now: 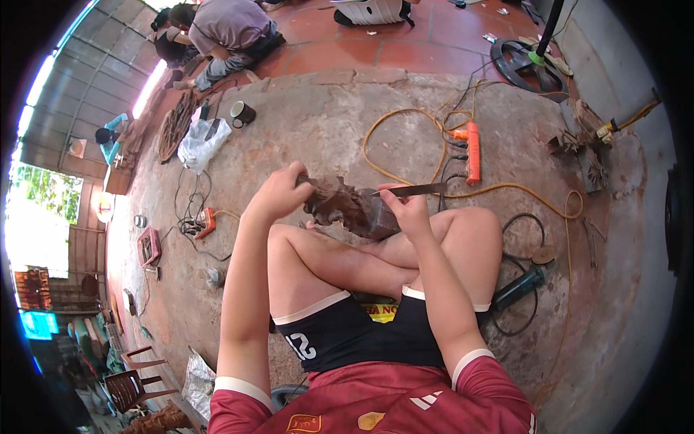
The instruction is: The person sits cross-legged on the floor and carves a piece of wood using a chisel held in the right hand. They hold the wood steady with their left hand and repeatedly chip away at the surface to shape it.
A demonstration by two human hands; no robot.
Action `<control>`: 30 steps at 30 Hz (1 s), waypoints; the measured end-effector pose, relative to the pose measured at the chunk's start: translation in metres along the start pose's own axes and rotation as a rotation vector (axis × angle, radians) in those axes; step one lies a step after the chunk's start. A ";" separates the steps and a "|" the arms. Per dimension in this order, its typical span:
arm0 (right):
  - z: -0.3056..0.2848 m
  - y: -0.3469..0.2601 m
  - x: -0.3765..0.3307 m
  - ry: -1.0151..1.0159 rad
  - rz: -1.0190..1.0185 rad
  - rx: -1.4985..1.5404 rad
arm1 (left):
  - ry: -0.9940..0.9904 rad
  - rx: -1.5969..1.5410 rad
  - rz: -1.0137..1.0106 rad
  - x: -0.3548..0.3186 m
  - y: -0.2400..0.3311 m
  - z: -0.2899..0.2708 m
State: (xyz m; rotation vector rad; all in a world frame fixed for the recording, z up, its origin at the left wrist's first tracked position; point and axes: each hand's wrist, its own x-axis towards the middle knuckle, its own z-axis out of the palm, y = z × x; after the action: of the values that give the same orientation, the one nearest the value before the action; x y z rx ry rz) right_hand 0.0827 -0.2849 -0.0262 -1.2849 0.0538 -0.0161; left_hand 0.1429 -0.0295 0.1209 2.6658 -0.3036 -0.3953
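A dark brown carved piece (340, 204), looking like wood with a rough, curling surface, lies tilted over my crossed legs. My left hand (280, 191) is closed around its upper left end. At its other end is a smoother, greyish block-like part (382, 215). Between the fingers of my right hand (406, 210) is a thin, flat, dark strip tool (423, 189); its narrow tip points left over the smoother end, and its broad end sticks out to the right. Whether the tip touches the carving I cannot tell.
An orange power strip (473, 153) with a yellow cord lies ahead to the right. Beside my right knee is a dark green cylindrical power tool (519, 288). A dark mug (243, 113) and a plastic bag (204, 145) stand ahead left. Two people (228, 32) sit at the far left.
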 end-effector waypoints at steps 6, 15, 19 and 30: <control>0.003 -0.005 0.001 0.068 0.000 0.026 | 0.384 0.037 -0.359 0.022 -0.036 0.027; 0.009 0.004 0.003 0.138 -0.073 -0.107 | 0.371 0.163 -0.324 -0.003 -0.057 0.037; 0.017 -0.002 -0.003 0.033 -0.031 -0.010 | 0.448 0.062 -0.154 -0.037 -0.048 0.041; 0.030 -0.018 -0.016 -0.177 -0.188 -0.153 | 0.361 0.002 0.184 -0.057 0.010 0.055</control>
State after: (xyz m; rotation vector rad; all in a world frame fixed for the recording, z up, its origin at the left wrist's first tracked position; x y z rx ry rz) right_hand 0.0683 -0.2604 0.0002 -1.4360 -0.2219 -0.0600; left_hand 0.0701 -0.0438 0.0906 2.6172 -0.4288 0.1430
